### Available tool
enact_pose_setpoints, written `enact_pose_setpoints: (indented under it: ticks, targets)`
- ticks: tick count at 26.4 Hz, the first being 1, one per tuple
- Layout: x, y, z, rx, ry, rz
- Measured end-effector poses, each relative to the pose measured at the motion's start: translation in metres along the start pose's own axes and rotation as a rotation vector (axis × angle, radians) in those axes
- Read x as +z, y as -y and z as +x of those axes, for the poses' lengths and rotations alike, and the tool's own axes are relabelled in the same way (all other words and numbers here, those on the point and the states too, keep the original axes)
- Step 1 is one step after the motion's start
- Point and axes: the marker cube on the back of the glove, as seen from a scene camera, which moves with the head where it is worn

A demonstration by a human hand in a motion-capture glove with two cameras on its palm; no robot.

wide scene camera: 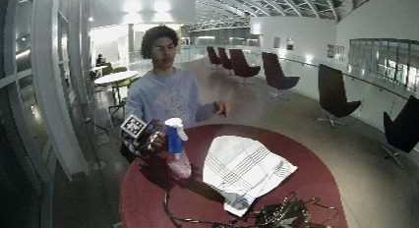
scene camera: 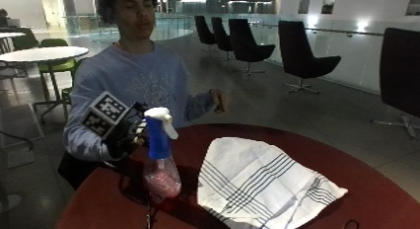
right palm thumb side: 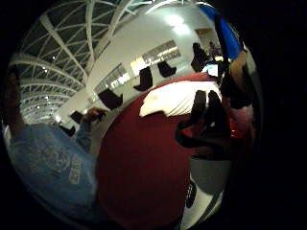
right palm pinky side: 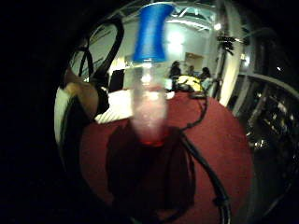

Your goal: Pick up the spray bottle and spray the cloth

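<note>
The gloved right hand [scene camera: 124, 137] is reaching to the bottle's [scene camera: 159, 160] blue neck, though whether its fingers are curled round it cannot be told. The bottle is standing upright on the tabletop [scene camera: 275, 140], nozzle facing the cloth [scene camera: 259, 182] just beside it, probably for spraying.

Spray bottle [scene camera: 160, 160]: clear body, blue neck, white nozzle; upright on my red table, just beside the cloth.
Cloth [scene camera: 262, 182]: white with dark stripes, lying rumpled on the table.

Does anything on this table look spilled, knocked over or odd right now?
Nothing stands out. The spray bottle stands upright by the gloved right hand, and the striped cloth lies loosely rumpled on the red table, with no spill visible.
</note>
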Motion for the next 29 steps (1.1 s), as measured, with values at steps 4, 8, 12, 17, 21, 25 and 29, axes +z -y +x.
enact_pose_setpoints:
  ticks: [4,8,12,17,21,25,29]
  targets:
    - [0.019,-0.005,-0.043,-0.002,0.051,-0.216]
    - [0.037,-0.006,-0.079,-0.041,0.071,-0.393]
    - [0.043,0.001,-0.091,-0.072,0.066,-0.467]
    - [0.041,0.002,-0.089,-0.054,0.060,-0.498]
    - [0.037,-0.003,-0.081,-0.018,0.046,-0.502]
    - [0.023,-0.008,-0.065,0.030,0.034,-0.483]
    - [-0.001,-0.013,-0.040,0.095,0.034,-0.449]
